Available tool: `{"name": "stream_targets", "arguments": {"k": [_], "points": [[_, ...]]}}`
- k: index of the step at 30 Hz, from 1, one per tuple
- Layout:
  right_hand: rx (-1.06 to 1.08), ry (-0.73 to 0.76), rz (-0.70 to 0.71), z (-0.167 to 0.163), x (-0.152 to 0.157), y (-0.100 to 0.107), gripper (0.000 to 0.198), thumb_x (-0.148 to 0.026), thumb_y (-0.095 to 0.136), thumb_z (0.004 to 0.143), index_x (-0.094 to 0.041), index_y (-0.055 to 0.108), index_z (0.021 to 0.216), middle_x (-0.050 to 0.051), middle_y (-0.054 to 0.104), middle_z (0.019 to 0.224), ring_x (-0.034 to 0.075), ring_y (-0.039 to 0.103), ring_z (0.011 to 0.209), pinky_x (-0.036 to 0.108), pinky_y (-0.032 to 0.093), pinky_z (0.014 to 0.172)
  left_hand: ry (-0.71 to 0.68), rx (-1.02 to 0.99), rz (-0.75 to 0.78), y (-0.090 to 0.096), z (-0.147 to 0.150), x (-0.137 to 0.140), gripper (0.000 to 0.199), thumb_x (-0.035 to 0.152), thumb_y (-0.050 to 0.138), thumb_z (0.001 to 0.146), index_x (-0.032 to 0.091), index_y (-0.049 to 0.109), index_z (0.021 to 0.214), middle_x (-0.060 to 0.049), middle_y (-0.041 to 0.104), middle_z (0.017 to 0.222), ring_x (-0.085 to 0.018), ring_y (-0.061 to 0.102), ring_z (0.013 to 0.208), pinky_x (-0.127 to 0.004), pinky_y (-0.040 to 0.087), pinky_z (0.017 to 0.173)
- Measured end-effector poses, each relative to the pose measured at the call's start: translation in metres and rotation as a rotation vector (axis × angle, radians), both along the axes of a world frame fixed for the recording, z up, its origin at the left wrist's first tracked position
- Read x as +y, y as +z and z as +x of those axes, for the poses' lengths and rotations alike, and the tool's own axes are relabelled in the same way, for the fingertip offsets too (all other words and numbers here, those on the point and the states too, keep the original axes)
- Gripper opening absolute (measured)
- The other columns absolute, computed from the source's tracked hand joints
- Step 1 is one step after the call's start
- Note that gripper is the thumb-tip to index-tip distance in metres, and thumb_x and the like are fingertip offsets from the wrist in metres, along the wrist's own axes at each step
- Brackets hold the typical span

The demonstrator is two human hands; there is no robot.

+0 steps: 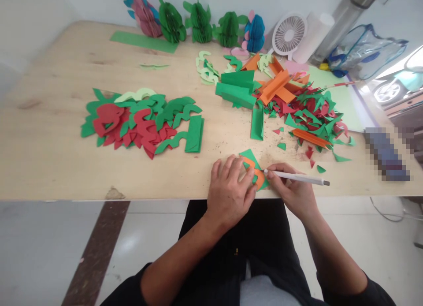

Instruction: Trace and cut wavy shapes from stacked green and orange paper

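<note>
My left hand (231, 187) lies with its fingers spread on the table's front edge, pressing down an orange paper cutout (259, 178) with holes in it. Beneath that cutout is a piece of green paper (250, 156), its corners showing around the orange shape. My right hand (292, 189) grips a white pen (302, 178), whose tip touches the right edge of the orange cutout. The left fingers cover part of both papers. Just beyond the hands stands a folded green paper strip (257, 123).
Red and green cutouts (142, 121) are piled at left, with a folded green paper (194, 134) beside them. Scraps (317, 112) and orange folded strips (276, 87) heap at right. Along the back are paper honeycomb figures (201, 26), a fan (289, 32) and a bottle (343, 24).
</note>
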State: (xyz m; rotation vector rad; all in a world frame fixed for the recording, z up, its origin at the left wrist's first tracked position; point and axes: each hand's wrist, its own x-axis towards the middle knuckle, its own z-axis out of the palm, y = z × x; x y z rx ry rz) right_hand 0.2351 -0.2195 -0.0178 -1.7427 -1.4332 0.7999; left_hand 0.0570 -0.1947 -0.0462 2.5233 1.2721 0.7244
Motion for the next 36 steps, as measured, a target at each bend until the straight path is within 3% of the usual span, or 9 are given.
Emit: {"name": "stream_targets", "arguments": {"k": [10, 19, 27, 36], "points": [[-0.069, -0.038, 0.011, 0.000, -0.006, 0.001, 0.017, -0.036, 0.063, 0.086, -0.020, 0.068, 0.084, 0.000, 0.067, 0.068, 0.011, 0.055, 0.054, 0.021, 0.042, 0.048, -0.002, 0.014, -0.002, 0.000, 0.000, 0.000, 0.033, 0.034, 0.049, 0.094, 0.017, 0.068, 0.115, -0.019, 0.059, 0.133, -0.038, 0.049, 0.128, -0.062, 0.038, 0.104], [-0.295, -0.012, 0.084, -0.004, -0.013, 0.007, 0.013, -0.031, 0.060, 0.088, -0.021, 0.068, 0.083, -0.001, 0.069, 0.068, 0.011, 0.055, 0.050, 0.022, 0.043, 0.051, 0.004, 0.031, -0.013, 0.000, 0.001, 0.000, 0.033, 0.035, 0.049, 0.095, 0.018, 0.068, 0.115, -0.017, 0.058, 0.133, -0.036, 0.048, 0.130, -0.059, 0.036, 0.106], [-0.431, 0.043, 0.219, -0.007, -0.017, 0.007, 0.012, -0.027, 0.057, 0.091, -0.022, 0.065, 0.084, 0.001, 0.073, 0.076, 0.014, 0.067, 0.063, 0.023, 0.049, 0.060, 0.002, 0.025, -0.013, -0.001, 0.001, 0.000, 0.032, 0.035, 0.052, 0.093, 0.017, 0.068, 0.115, -0.017, 0.058, 0.134, -0.037, 0.047, 0.129, -0.059, 0.036, 0.106], [-0.533, 0.079, 0.269, -0.009, -0.024, 0.005, 0.012, -0.024, 0.053, 0.093, -0.021, 0.063, 0.087, 0.002, 0.071, 0.075, 0.016, 0.067, 0.067, 0.026, 0.048, 0.063, 0.001, 0.027, -0.025, 0.001, 0.000, 0.000, 0.033, 0.035, 0.052, 0.093, 0.017, 0.067, 0.116, -0.018, 0.057, 0.134, -0.037, 0.047, 0.129, -0.060, 0.035, 0.106]]}}
